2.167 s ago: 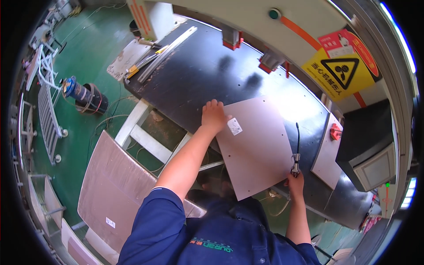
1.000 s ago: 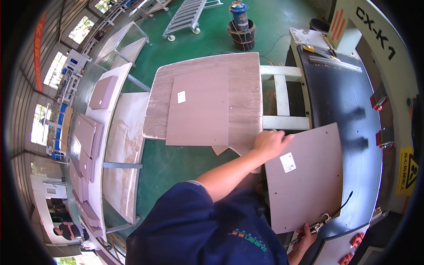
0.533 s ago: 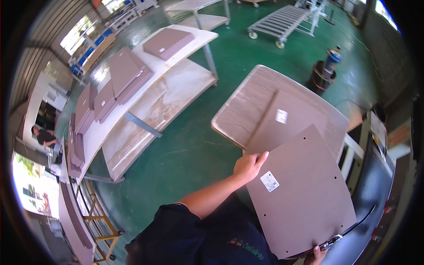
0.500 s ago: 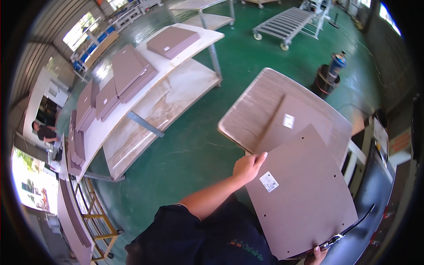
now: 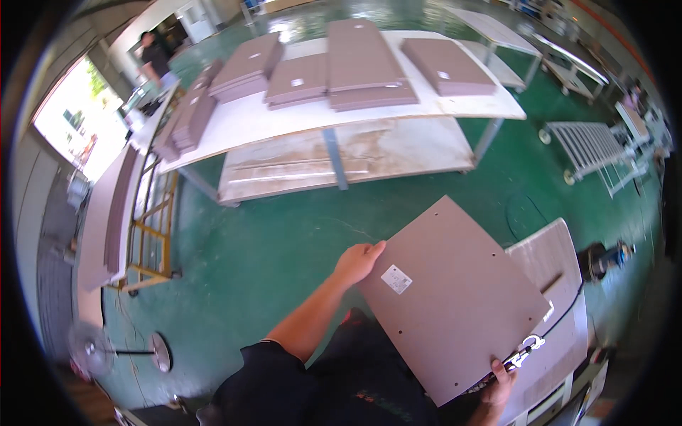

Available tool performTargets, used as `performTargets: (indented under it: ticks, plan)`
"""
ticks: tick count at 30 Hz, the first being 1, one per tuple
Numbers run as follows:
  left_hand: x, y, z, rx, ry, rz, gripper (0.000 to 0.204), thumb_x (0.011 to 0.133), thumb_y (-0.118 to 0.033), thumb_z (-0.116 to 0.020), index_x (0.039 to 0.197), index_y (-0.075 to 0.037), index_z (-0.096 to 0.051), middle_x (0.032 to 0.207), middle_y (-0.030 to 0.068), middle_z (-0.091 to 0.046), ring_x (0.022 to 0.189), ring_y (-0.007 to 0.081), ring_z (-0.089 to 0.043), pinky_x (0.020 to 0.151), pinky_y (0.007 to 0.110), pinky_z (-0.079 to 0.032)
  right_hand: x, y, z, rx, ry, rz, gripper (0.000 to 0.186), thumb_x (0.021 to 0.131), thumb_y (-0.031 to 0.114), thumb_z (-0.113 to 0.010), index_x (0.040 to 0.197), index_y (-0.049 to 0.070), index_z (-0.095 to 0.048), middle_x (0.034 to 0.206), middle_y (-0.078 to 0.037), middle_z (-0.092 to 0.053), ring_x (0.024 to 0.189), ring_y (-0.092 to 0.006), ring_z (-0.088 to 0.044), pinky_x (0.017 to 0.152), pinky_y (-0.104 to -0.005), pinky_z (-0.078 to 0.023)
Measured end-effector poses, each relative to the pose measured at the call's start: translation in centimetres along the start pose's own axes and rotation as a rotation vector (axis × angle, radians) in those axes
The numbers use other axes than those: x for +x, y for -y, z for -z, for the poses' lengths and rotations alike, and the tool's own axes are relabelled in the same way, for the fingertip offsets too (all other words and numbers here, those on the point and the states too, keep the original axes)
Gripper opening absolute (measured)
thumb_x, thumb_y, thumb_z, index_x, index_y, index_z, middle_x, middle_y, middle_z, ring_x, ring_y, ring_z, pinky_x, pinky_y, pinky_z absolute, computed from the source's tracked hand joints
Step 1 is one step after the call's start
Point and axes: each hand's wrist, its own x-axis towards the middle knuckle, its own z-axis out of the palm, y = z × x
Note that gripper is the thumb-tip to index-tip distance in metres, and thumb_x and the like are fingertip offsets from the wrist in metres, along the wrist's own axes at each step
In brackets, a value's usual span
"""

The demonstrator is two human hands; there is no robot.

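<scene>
A flat brown panel (image 5: 458, 298) with a white label (image 5: 396, 280) and small dark holes near its edges is held tilted in front of me. My left hand (image 5: 357, 264) grips its left edge, thumb on top and fingers mostly hidden underneath. At the lower right edge, my right hand (image 5: 499, 383) is closed on the panel and on a silver, gun-like tool (image 5: 524, 351) with a black hose (image 5: 565, 312). Its palm and most of its fingers are out of sight under the board.
Beside the panel stands a small worktable (image 5: 547, 245) with another board on it. Ahead, a long white table (image 5: 298, 126) bears several stacks of brown panels (image 5: 366, 57). A roller cart (image 5: 586, 145) stands right, a fan (image 5: 162, 351) lower left; a person (image 5: 153, 57) is far left.
My view has swung left, so the long table now lies straight ahead. The panel has moved away from the small worktable with both hands still on it.
</scene>
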Motion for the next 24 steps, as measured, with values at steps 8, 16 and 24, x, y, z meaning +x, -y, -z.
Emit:
performTargets:
  ticks: [8, 16, 24]
  plan:
    - [-5.9, 12.3, 7.4, -1.434, -0.132, -0.027, 0.044, 0.091, -0.034, -0.054, 0.125, -0.006, -0.051, 0.113, 0.0053, -0.063, 0.106, 0.0220, -0.058, 0.093, 0.039, -0.042, 5.3, -4.8, -11.2, 0.216, 0.450, -0.161, 0.050, 0.073, 0.012, -0.073, 0.115, 0.006, -0.049, 0.078, -0.002, -0.057, 0.056, -0.0132, -0.055, 0.046, -0.0226, -0.041]
    - [-8.1, 8.3, 4.1, -1.668, 0.232, -0.027, 0.067, 0.077, -0.005, -0.066, 0.136, -0.011, -0.035, 0.131, 0.0058, -0.048, 0.123, 0.0254, -0.046, 0.102, 0.044, -0.036, 6.0, -3.0, -25.0, -0.016, 0.456, -0.031, 0.042, 0.072, 0.005, -0.073, 0.107, 0.008, -0.051, 0.071, 0.001, -0.054, 0.051, -0.0103, -0.051, 0.042, -0.0210, -0.038]
    - [7.2, 12.8, 18.2, -1.707, 0.159, -0.121, 0.068, 0.071, 0.000, -0.061, 0.135, -0.007, -0.037, 0.125, 0.0098, -0.052, 0.113, 0.0293, -0.052, 0.094, 0.045, -0.044, 9.7, -5.9, -38.3, -0.135, 0.548, 0.007, 0.042, 0.080, 0.013, -0.071, 0.114, 0.003, -0.050, 0.076, -0.008, -0.063, 0.059, -0.0136, -0.058, 0.044, -0.0218, -0.037]
